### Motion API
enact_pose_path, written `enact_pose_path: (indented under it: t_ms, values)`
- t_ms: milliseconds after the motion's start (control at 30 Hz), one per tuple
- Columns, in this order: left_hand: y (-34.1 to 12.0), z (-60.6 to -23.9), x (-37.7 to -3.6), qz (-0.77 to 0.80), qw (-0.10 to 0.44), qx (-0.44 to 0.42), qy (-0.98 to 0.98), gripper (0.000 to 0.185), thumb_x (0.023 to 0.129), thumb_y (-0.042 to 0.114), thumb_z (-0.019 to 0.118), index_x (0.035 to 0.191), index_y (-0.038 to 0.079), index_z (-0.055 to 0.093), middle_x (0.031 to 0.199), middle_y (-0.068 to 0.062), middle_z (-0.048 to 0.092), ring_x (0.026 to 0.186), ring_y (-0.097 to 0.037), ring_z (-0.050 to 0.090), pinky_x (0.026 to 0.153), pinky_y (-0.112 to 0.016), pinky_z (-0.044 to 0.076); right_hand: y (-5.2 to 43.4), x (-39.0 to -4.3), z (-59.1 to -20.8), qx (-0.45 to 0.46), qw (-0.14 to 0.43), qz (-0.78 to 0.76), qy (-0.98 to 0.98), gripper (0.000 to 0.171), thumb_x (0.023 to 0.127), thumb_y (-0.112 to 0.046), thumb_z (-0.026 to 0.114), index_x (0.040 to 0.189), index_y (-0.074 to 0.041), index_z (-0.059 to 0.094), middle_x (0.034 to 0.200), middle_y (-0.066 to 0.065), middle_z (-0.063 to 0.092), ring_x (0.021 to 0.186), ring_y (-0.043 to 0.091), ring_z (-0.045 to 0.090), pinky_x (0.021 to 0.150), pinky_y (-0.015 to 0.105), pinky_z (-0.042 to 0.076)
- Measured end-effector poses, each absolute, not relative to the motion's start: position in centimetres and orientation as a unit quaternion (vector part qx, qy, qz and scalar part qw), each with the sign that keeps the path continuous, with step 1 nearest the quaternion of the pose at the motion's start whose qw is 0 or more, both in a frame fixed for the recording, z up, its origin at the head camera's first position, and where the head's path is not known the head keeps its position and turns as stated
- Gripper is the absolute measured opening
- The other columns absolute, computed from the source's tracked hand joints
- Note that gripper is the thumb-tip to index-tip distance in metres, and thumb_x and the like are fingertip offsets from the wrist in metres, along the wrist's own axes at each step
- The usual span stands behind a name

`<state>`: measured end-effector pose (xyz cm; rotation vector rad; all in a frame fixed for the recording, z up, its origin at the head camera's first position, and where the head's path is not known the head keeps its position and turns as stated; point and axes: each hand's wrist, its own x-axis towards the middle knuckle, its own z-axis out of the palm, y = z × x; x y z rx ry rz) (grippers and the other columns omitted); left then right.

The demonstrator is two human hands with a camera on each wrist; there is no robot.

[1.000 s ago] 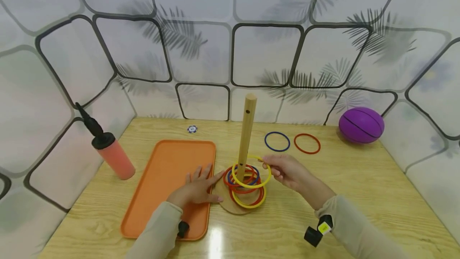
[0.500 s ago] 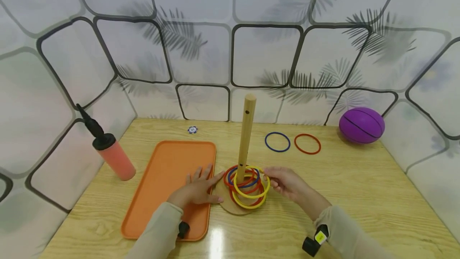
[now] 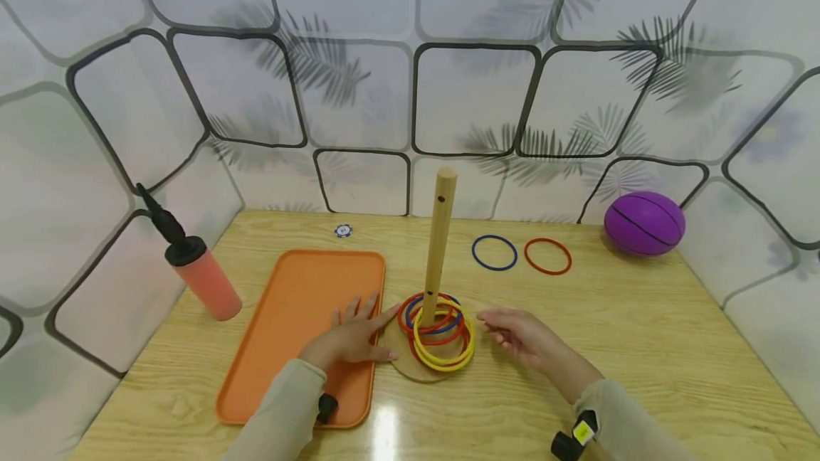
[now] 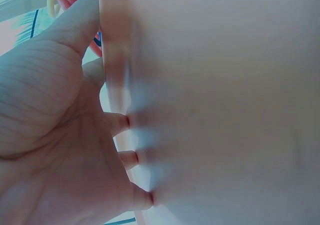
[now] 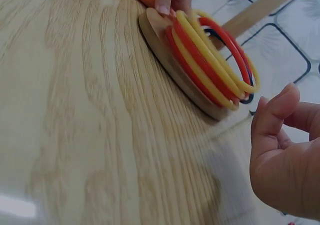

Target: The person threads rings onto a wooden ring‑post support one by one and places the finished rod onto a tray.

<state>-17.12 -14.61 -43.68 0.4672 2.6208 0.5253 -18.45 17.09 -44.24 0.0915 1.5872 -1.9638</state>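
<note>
A wooden post (image 3: pixel 438 247) stands upright on a round wooden base (image 3: pixel 405 368). Around its foot lies an uneven pile of red, blue and yellow rings, with a yellow ring (image 5: pixel 218 62) tilted on the near side. My right hand (image 3: pixel 522 336) is just right of the pile, holding nothing; its fingers are loosely bent, thumb near the fingertips in the right wrist view. My left hand (image 3: pixel 346 343) lies with spread fingers across the right rim of the orange tray (image 3: pixel 320 276), its thumb and forefinger reaching the base's left edge.
Behind the post, a blue ring (image 3: pixel 495 252) and a red ring (image 3: pixel 547 256) lie flat on the table. A purple ball (image 3: pixel 644 223) sits at the back right, a poker chip (image 3: pixel 343 231) at the back. A pink hand pump (image 3: pixel 208 283) is on the left.
My right hand lowered the yellow ring onto the pile around the post and let it go, then drew back slightly right. My left hand has stayed in place.
</note>
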Motion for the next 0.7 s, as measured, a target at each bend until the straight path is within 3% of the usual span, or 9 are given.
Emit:
enact_pose_path:
  t_ms: [500,700]
  values:
    - [-14.6,-43.4,-17.1,0.195,0.217,0.167,0.942,0.079,0.085,0.053,0.062,0.151,0.031,0.025,0.158,-0.017,-0.001,0.141,-0.046,-0.003,0.104,-0.069,-0.001,22.1,-18.5,-44.5,0.038,0.259,-0.754,0.602,0.014,0.096,-0.009,0.054,0.102,-0.01,0.067,0.08,-0.003,0.065,0.057,0.0,0.052,0.05,0.011,0.045]
    - [-14.6,-43.3,-17.0,0.199,0.221,0.165,0.94,0.079,0.085,0.053,0.062,0.151,0.031,0.025,0.158,-0.016,-0.003,0.141,-0.045,-0.004,0.104,-0.068,-0.002,24.2,-19.1,-44.2,0.003,0.243,-0.772,0.587,0.026,0.097,-0.002,0.048,0.096,-0.014,0.071,0.081,-0.003,0.066,0.059,0.0,0.054,0.053,0.012,0.046]
